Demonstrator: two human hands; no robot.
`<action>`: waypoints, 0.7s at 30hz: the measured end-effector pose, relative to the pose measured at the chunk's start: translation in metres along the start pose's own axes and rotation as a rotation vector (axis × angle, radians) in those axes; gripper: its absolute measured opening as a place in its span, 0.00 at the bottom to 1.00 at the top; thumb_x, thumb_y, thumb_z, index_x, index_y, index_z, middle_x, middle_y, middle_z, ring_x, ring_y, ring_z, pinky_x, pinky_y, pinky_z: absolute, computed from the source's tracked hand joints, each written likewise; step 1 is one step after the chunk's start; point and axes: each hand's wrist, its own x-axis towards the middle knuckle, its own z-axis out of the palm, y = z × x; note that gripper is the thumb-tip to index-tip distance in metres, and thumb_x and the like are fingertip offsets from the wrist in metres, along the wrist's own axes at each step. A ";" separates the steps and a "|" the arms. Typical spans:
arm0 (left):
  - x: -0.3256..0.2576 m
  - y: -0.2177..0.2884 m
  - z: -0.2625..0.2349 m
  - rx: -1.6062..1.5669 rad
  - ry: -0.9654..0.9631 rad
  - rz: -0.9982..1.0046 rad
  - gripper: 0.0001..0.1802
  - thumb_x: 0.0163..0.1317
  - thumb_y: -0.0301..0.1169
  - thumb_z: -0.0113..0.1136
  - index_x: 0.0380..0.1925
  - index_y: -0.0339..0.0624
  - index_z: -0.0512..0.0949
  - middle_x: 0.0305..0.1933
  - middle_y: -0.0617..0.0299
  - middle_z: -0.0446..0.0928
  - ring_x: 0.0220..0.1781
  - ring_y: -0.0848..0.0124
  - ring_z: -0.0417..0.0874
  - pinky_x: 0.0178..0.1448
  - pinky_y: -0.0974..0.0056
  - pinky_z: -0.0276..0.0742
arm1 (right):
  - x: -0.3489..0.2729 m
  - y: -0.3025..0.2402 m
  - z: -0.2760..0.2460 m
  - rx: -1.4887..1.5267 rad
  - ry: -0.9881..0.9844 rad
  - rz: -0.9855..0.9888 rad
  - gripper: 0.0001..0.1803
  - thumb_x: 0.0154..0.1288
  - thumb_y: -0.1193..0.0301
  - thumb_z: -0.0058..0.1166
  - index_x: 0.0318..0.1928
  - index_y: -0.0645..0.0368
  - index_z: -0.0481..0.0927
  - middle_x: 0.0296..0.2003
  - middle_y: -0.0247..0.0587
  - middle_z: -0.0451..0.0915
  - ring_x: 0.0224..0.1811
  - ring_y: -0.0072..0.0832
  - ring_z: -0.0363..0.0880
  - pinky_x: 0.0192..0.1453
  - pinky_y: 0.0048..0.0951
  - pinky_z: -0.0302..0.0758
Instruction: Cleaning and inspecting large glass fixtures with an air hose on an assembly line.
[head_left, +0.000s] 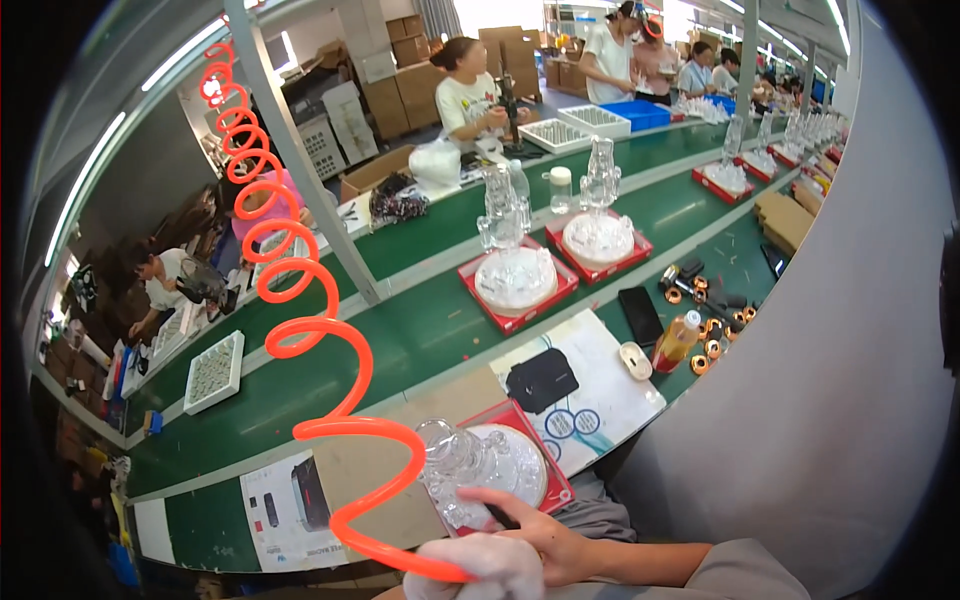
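My left hand (485, 566), in a white glove, is closed at the lower edge, by the end of an orange coiled hose (385, 435). What its fingers hold is hidden. My bare right hand (548, 543) is just right of it, index finger stretched toward a clear plastic assembly (478, 462) and the other fingers curled. A slim black piece (503, 516) shows between its fingers; the rest of that piece is hidden. The assembly has a ringed clear top and a round white base. It lies in a red tray (562, 493) on the near bench edge.
Beyond my hands runs a green conveyor (420, 300) with red trays (515, 322) of clear assemblies. To the right are a black phone (640, 316), a drink bottle (676, 342) and several copper-coloured rings (712, 348). The orange hose hangs across the left. Co-workers (465, 95) sit across the line.
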 end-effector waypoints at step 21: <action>0.081 -0.017 -0.095 1.511 -0.376 -0.420 0.14 0.57 0.43 0.61 0.37 0.49 0.84 0.34 0.58 0.82 0.35 0.58 0.84 0.41 0.57 0.81 | -0.013 0.222 -0.018 -0.880 0.164 0.597 0.26 0.45 0.68 0.64 0.50 0.48 0.82 0.63 0.48 0.63 0.63 0.54 0.60 0.62 0.52 0.63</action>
